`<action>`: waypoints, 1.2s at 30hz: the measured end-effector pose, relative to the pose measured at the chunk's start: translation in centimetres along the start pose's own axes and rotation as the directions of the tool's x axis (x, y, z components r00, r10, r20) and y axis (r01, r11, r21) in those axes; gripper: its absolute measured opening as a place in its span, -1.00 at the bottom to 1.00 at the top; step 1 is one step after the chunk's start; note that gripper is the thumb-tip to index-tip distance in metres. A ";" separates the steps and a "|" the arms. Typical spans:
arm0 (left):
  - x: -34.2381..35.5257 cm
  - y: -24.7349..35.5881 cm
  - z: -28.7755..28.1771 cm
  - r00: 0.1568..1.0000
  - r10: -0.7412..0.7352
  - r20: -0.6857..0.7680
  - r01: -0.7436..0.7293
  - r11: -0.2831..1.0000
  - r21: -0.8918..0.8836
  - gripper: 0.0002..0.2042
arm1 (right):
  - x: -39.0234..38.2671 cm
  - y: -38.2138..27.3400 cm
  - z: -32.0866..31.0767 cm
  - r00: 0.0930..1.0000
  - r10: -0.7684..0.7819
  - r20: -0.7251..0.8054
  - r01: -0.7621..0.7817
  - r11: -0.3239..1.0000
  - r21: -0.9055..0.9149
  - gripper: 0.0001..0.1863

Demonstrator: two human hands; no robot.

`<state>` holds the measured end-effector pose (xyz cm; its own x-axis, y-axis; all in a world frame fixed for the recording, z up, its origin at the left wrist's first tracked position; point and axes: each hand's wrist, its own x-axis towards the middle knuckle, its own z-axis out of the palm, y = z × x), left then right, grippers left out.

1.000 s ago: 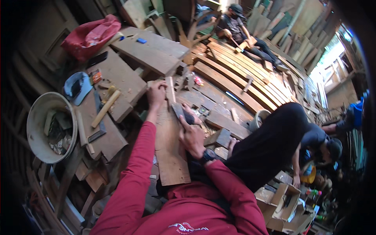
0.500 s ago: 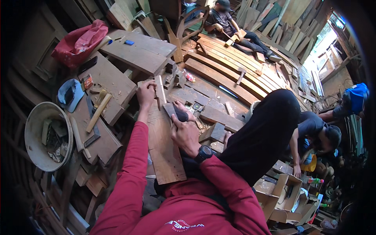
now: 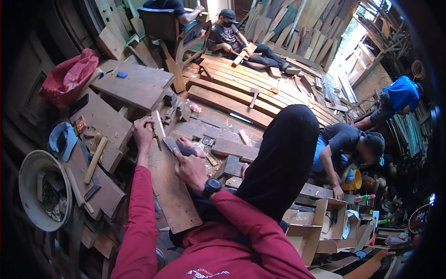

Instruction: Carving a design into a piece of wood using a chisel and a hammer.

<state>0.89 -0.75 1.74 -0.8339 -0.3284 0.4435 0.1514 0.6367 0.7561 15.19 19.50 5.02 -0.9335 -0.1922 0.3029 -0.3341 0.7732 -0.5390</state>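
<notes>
A long wooden board [image 3: 173,197] slopes away from my lap. At its far end a narrow pale wooden strip [image 3: 158,123] stands up along the wood. My left hand [image 3: 144,131] is closed on this strip, thumb and fingers around its upper part. My right hand [image 3: 191,171] grips a flat grey blade-like tool [image 3: 171,144], with the index finger stretched toward it. The blade lies close to the strip's lower end; its handle is hidden under the hand. A bare foot [image 3: 199,146] rests just beyond, beside something dark.
To the left, a bucket of scraps [image 3: 45,186], a light-blue cap [image 3: 63,140] and a red cloth bag [image 3: 69,78] sit around wooden planks. A hammer [image 3: 253,97] lies on long beams ahead. Several people work nearby; a cardboard box [image 3: 310,242] stands right.
The view has swung, so the whole scene sits further left. My hands keep nearly the same place on the board, strip and blade-like tool.
</notes>
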 end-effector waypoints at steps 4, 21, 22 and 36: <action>0.0 0.4 0.5 1.000 -0.019 0.017 0.020 1.000 -0.013 -0.83 | 1.4 1.8 2.5 0.991 -0.005 -0.131 0.011 0.999 0.049 -0.58; 0.6 -1.3 0.3 0.996 -0.065 0.062 0.063 0.997 0.034 -0.84 | -1.3 -0.1 0.4 0.998 0.046 0.035 -0.047 0.998 0.031 -0.56; 0.8 -2.2 -0.2 0.999 -0.015 0.049 0.013 0.999 0.042 -0.84 | -1.0 -0.5 0.8 0.999 0.028 0.036 -0.029 0.999 0.040 -0.57; 0.3 -1.1 0.3 0.988 0.059 0.145 -0.073 0.993 0.098 -0.85 | -0.1 0.9 1.4 0.999 0.013 -0.045 -0.009 0.997 0.082 -0.57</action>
<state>0.30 -1.37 0.96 -0.8916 -0.1858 0.4129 0.1597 0.7242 0.6709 14.80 19.37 3.37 -0.9307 -0.1548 0.3313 -0.3353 0.7227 -0.6044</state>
